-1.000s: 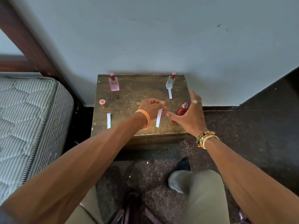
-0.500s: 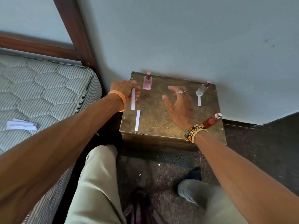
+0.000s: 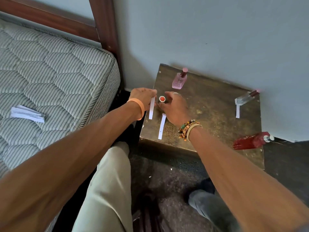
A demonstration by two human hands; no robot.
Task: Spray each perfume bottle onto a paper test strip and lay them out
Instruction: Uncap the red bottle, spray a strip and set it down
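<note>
My left hand (image 3: pixel 142 97) pinches the top of a white paper strip (image 3: pixel 151 108) that hangs over the left edge of the small brown table (image 3: pixel 209 114). My right hand (image 3: pixel 173 108) wraps its fingers around a small bottle with a red-orange cap (image 3: pixel 162 98) near the table's left side. A second strip (image 3: pixel 161 126) lies flat just in front of that bottle. A pink bottle (image 3: pixel 179 79) stands at the back left. A clear bottle (image 3: pixel 245 98) stands at the back right with a strip (image 3: pixel 237 111) before it. A red bottle (image 3: pixel 250 141) stands at the right front.
A striped mattress (image 3: pixel 50 77) lies to the left, with a stack of spare paper strips (image 3: pixel 26 113) on it. A dark wooden bedpost (image 3: pixel 105 25) rises between bed and table. My knee in beige trousers (image 3: pixel 108 181) is just below the table's left corner.
My view has swung further left. My right hand moved left across the table and closed around the red-capped bottle. My left hand still holds its strip at the table's left side.
</note>
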